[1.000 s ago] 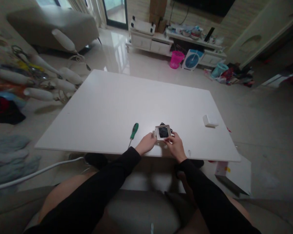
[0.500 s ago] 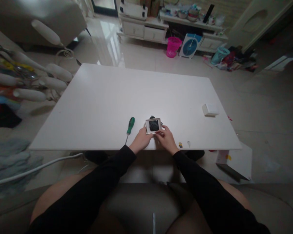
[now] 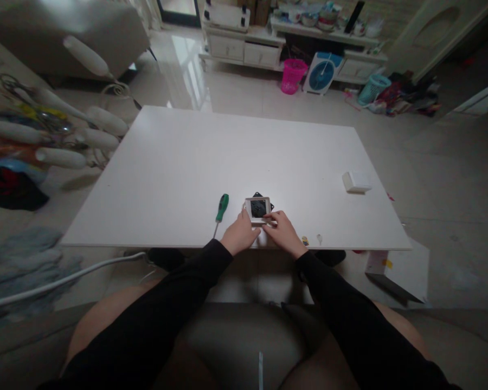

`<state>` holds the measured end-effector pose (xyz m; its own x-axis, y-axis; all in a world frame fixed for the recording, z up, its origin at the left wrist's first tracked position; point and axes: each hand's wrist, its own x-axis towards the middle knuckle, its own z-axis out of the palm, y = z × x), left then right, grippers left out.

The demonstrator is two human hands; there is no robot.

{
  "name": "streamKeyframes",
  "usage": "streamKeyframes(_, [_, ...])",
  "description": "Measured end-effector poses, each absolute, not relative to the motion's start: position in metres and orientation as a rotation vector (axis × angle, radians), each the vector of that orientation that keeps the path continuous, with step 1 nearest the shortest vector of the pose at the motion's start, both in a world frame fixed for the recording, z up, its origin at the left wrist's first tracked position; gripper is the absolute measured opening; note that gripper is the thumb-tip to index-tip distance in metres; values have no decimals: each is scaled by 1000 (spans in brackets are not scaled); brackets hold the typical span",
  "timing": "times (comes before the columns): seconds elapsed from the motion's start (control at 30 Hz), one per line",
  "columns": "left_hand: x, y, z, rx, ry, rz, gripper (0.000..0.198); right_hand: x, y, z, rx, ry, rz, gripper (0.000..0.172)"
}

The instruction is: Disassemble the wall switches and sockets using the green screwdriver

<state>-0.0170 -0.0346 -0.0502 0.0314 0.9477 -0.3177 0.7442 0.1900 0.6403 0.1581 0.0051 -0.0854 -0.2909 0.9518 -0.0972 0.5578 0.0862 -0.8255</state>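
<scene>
A small white square frame (image 3: 248, 209) with a dark centre lies near the table's front edge. Dark corner tabs with holes (image 3: 257, 194) poke out from behind it. My left hand (image 3: 241, 232) grips the frame's left side and lower corner, thumb at the front. Bent fingers of my right hand (image 3: 283, 232) hold the lower right edge, their tips reaching over the dark centre. Whether a small part sits between those tips I cannot make out. Left of the frame, a green-handled screwdriver (image 3: 223, 207) points its shaft towards me.
The white table (image 3: 179, 162) carries a white box (image 3: 357, 182) at the right. Near the front edge, right of my hand, lie a small yellow-and-dark item (image 3: 305, 240) and a small clear packet (image 3: 319, 238). A white lamp (image 3: 100, 138) with several arms stands beside the left edge.
My right hand has drawn slightly back from the frame's right side to its lower right edge. The left hand keeps its hold. The whole view has shifted a little.
</scene>
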Motion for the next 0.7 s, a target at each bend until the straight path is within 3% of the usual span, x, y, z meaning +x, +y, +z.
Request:
streamKeyframes(0.3, [-16, -39, -44, 1694, 1765, 117, 84, 154, 3, -58, -1335, -1800, 1057, 23])
streamKeyframes(0.47, [-16, -41, -45, 1695, 1765, 111, 82, 168, 17, -36, -1326, -1602, 862, 19])
streamKeyframes(0.7, [-18, -40, -36, 1678, 1776, 11, 85, 214, 50, -33, -1601, -1460, 698, 33])
